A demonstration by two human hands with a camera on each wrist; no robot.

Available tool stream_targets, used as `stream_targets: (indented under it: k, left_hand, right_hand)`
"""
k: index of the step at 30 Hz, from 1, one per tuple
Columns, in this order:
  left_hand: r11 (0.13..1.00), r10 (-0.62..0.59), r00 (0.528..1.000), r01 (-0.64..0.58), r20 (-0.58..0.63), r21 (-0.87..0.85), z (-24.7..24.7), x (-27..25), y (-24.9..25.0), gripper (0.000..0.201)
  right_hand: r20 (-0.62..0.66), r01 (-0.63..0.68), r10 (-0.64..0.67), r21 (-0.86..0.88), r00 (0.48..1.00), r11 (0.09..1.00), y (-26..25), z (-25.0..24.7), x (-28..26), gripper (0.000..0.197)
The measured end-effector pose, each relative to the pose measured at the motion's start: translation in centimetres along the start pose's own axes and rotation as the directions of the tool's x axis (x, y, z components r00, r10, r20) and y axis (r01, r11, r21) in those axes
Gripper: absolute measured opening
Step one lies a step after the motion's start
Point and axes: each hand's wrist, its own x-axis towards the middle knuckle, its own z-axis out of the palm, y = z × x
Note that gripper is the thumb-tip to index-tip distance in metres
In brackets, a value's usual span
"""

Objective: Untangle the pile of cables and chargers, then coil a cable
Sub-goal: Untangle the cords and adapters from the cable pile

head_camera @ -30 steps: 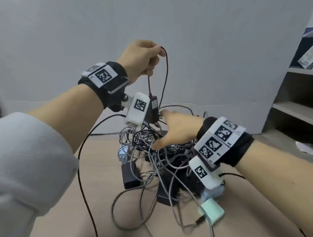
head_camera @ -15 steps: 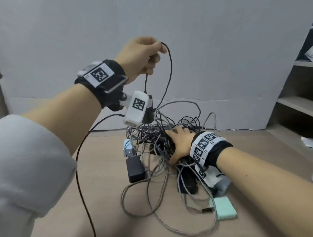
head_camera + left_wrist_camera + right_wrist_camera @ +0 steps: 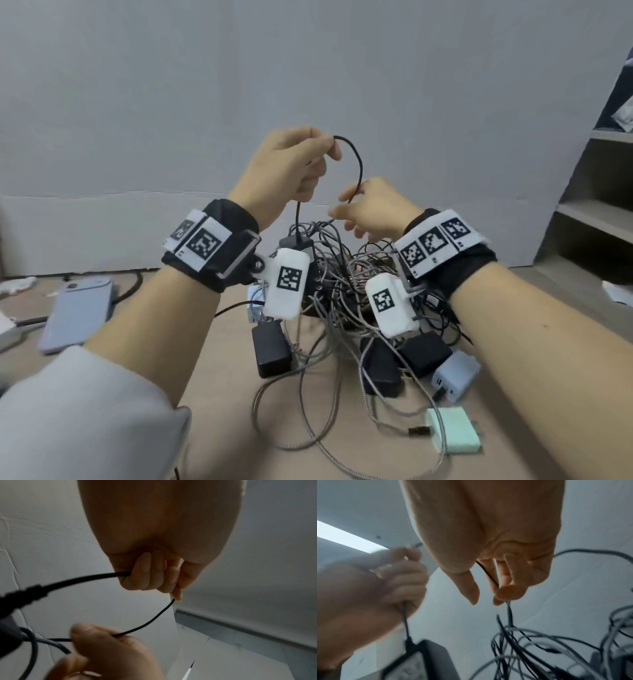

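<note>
Two hands are raised above the tangle of cables and chargers (image 3: 346,308), both on one thin black cable (image 3: 358,168). The left hand (image 3: 287,174) has its fingers curled into a loose fist around the cable; the left wrist view shows the strand entering between the curled fingers (image 3: 147,574) and coming out again at the tip of the forefinger. From there it arches over and drops to the right hand (image 3: 373,209), whose forefinger and middle finger (image 3: 508,591) press it between them while the thumb stands just apart, not touching it. Below the left fist the same cable hangs straight down to a black charger (image 3: 294,241), which dangles just under the heel of that hand. Below the right fingers the strand runs down into the heap of grey and black leads. Nearer than both wrists lie more black adapters (image 3: 270,349), a grey plug block (image 3: 455,375) and a pale green charger (image 3: 455,430). Well off beyond the left forearm lies a bluish phone (image 3: 75,315).
</note>
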Motion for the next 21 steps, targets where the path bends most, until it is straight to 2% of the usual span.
stream_targets:
  k: [3, 7, 10, 13, 16, 19, 21]
  left_hand:
    - [0.997, 0.018, 1.000, -0.019, -0.018, -0.073, -0.7, -1.1, -0.8, 0.025]
    - [0.997, -0.025, 0.992, 0.015, -0.125, -0.081, -1.9, -2.5, -3.8, 0.026]
    - [0.994, -0.097, 0.970, 0.085, -0.222, -0.062, -1.8, -3.5, -5.9, 0.027]
    - [0.992, -0.123, 0.956, 0.123, -0.267, -0.017, -1.3, -3.7, -6.5, 0.022]
    - [0.992, -0.082, 0.974, 0.100, -0.212, 0.079, -1.1, -3.9, -6.0, 0.023]
    - [0.977, -0.077, 0.990, 0.098, -0.115, 0.190, -0.8, -4.4, -5.6, 0.021]
    - [0.965, -0.063, 0.993, 0.085, -0.096, 0.246, -0.7, -4.6, -5.4, 0.024]
  right_hand:
    - [0.037, -0.030, 0.031, -0.037, 0.999, 0.999, 1.2, 1.9, 1.3, 0.019]
    - [-0.109, -0.039, 0.033, -0.049, 0.994, 0.998, 2.3, 1.7, 2.7, 0.020]
    - [-0.193, 0.065, -0.059, 0.021, 0.979, 0.998, 1.2, 0.3, 2.5, 0.025]
    - [-0.146, 0.232, -0.212, 0.138, 0.966, 0.963, -1.1, -0.1, 1.4, 0.038]
    - [-0.120, 0.329, -0.308, 0.250, 0.944, 0.911, -3.2, 0.1, 0.2, 0.044]
    - [-0.112, 0.386, -0.369, 0.264, 0.923, 0.884, -4.9, 0.4, -0.6, 0.044]
    - [-0.111, 0.397, -0.382, 0.291, 0.917, 0.870, -5.8, 0.5, -0.9, 0.044]
